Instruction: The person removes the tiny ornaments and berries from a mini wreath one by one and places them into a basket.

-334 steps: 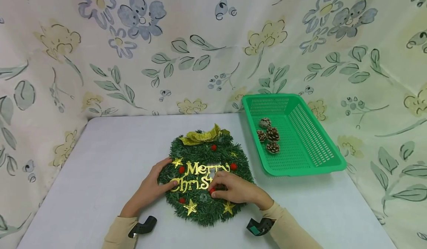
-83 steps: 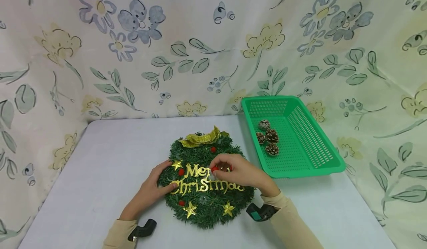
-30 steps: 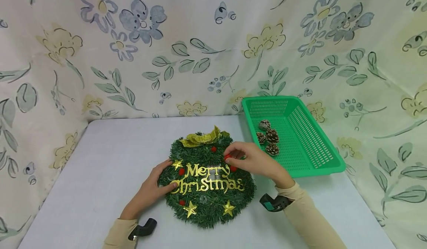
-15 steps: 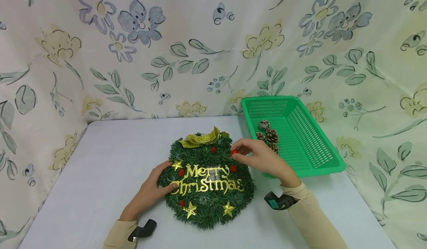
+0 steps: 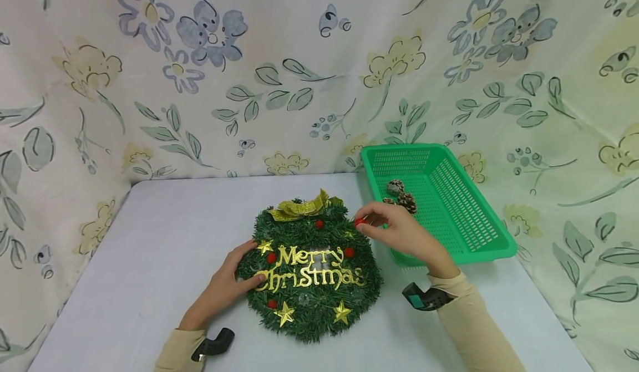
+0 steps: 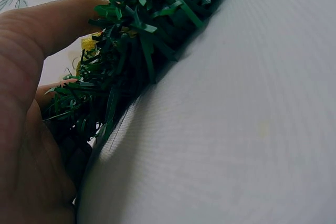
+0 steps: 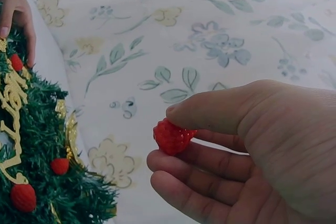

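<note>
A green tinsel wreath (image 5: 312, 325) lies on the table. It carries gold "Merry Christmas" lettering (image 5: 309, 276), gold stars, a gold ribbon bow (image 5: 299, 208) and several red berries. My left hand (image 5: 222, 289) holds the wreath's left side, with the thumb over the front; in the left wrist view, tinsel (image 6: 121, 51) sits between thumb and fingers. Just off the wreath's upper right edge, my right hand (image 5: 399, 236) pinches a loose red berry (image 7: 172, 138) between thumb and fingers. Its bumpy surface shows in the right wrist view, apart from the wreath.
A green plastic basket (image 5: 449, 211) stands at the back right, near my right hand. Pine cones (image 5: 406, 201) lie along its left side, partly hidden by that hand. Behind the white table (image 5: 175, 222) hangs a flowered cloth (image 5: 299, 56).
My right hand was at a red berry on the wreath's lower right, then came up across the lettering with the berry. It has since moved right, past the edge. My left hand has stayed put.
</note>
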The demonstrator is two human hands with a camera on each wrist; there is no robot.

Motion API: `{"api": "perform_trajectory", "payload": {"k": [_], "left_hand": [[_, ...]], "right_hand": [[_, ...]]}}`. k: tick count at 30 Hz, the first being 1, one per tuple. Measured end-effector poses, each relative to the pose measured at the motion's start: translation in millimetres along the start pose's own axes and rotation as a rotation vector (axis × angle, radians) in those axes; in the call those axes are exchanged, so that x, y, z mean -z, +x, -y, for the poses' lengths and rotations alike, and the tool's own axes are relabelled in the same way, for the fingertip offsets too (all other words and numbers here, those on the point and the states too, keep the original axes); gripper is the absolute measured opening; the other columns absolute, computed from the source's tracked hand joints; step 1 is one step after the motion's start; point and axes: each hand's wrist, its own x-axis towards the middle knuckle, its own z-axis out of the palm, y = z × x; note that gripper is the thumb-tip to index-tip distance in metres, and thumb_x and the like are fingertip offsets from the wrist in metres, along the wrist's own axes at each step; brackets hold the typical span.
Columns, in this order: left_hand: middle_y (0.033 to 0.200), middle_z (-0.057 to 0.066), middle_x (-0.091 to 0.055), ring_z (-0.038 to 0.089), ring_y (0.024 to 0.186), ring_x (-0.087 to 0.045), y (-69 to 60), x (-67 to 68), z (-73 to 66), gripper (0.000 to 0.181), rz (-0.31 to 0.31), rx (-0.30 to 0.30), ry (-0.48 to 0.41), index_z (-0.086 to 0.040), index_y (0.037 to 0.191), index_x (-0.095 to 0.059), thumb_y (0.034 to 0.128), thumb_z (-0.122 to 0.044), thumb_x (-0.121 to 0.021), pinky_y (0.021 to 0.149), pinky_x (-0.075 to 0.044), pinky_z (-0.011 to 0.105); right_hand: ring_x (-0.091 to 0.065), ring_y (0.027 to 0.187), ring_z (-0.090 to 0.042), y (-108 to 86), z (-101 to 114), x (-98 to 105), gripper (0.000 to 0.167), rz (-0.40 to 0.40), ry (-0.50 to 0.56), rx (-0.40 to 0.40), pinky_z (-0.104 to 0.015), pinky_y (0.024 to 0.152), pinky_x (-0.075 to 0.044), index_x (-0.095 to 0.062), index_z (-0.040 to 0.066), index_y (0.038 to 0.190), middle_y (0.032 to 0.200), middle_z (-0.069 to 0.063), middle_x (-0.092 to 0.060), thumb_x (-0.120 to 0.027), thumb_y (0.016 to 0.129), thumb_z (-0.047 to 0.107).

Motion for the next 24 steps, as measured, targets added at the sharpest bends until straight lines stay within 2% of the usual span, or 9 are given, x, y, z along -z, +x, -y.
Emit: {"api": "perform_trajectory", "payload": {"k": [11,17,24], "left_hand": [[0.168,0.011,-0.025,0.043,0.154,-0.023,-0.4,-0.5,-0.2,0.084,-0.002,0.002,0.003,-0.023,0.159,-0.031,0.0905,-0.047,-0.075,0.113,-0.029,0.075],[0.167,0.013,-0.026,0.045,0.153,-0.023,-0.5,-0.3,-1.4,0.082,-0.001,-0.022,0.013,-0.022,0.159,-0.031,0.0923,-0.044,-0.073,0.112,-0.030,0.076],[0.167,0.013,-0.026,0.046,0.153,-0.023,-1.2,-0.2,-2.1,0.081,0.000,-0.018,0.015,-0.022,0.158,-0.032,0.0925,-0.044,-0.073,0.112,-0.029,0.076]], "right_hand": [[-0.067,0.093,-0.007,-3.9,-4.0,4.2,0.014,-0.027,-0.024,0.021,-0.029,0.082,-0.057,-0.070,0.020,0.112,0.104,0.005,-0.072,-0.068,0.098,0.021],[-0.067,0.092,-0.011,-5.3,-8.2,6.0,0.014,-0.031,-0.011,-0.007,-0.028,0.080,-0.056,-0.070,0.019,0.112,0.103,0.000,-0.073,-0.068,0.099,0.020],[-0.066,0.092,-0.010,-8.0,-9.0,7.7,0.014,-0.042,-0.032,-0.018,-0.028,0.081,-0.056,-0.071,0.019,0.112,0.103,0.002,-0.072,-0.068,0.099,0.021]]}}
